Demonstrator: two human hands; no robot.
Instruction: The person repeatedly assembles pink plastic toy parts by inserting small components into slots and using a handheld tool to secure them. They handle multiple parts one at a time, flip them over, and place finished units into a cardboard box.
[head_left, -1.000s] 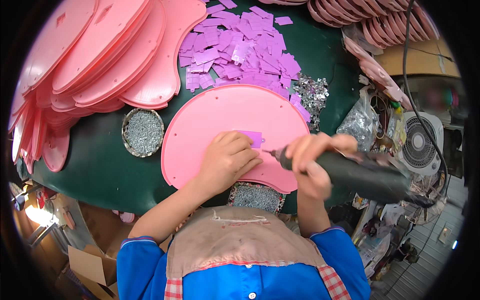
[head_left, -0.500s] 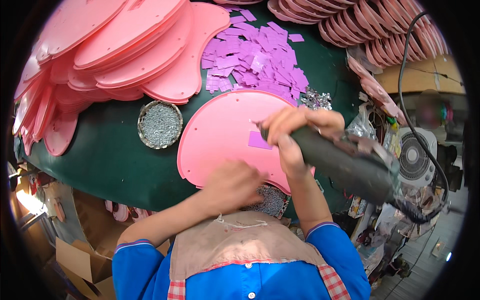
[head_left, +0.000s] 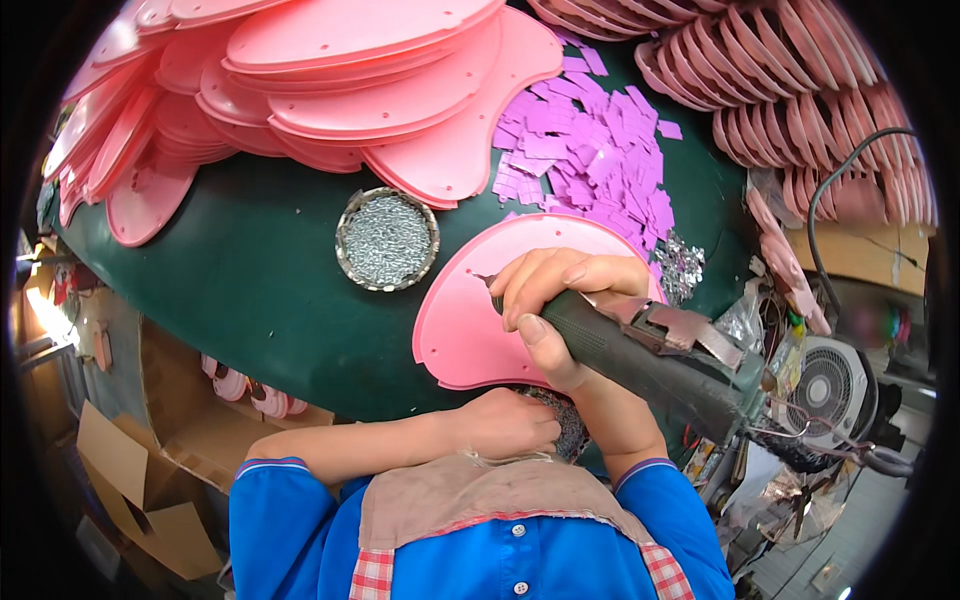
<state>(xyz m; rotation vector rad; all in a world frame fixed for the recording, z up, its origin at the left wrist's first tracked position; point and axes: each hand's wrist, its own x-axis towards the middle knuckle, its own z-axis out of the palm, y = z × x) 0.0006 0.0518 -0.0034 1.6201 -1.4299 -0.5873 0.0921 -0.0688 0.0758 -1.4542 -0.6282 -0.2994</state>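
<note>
My right hand (head_left: 575, 300) is closed around a dark green electric screwdriver (head_left: 650, 365), held slanting to the left. Its thin bit points at a small hole near the upper left of a curved pink plastic panel (head_left: 460, 335); whether it touches cannot be told. The panel lies flat on the table in front of me. My left hand (head_left: 508, 422) is closed, fingertips at the near bowl of small metal screws (head_left: 568, 425), partly under the panel's near edge. What those fingers hold, if anything, is hidden. Hand and tool cover the panel's right part.
A round bowl of silvery pins or screws (head_left: 387, 240) stands left of the panel. Stacked pink panels (head_left: 390, 110) fill the far left. Purple rectangular pieces (head_left: 590, 150) lie heaped beyond, beside small shiny metal parts (head_left: 680, 268). A fan (head_left: 825, 380) and a cable (head_left: 825, 220) are at right.
The view has shifted, so the table's things appear further right. The screwdriver's bit has moved left across the panel, toward a hole. My left hand has drawn back to the near bowl.
</note>
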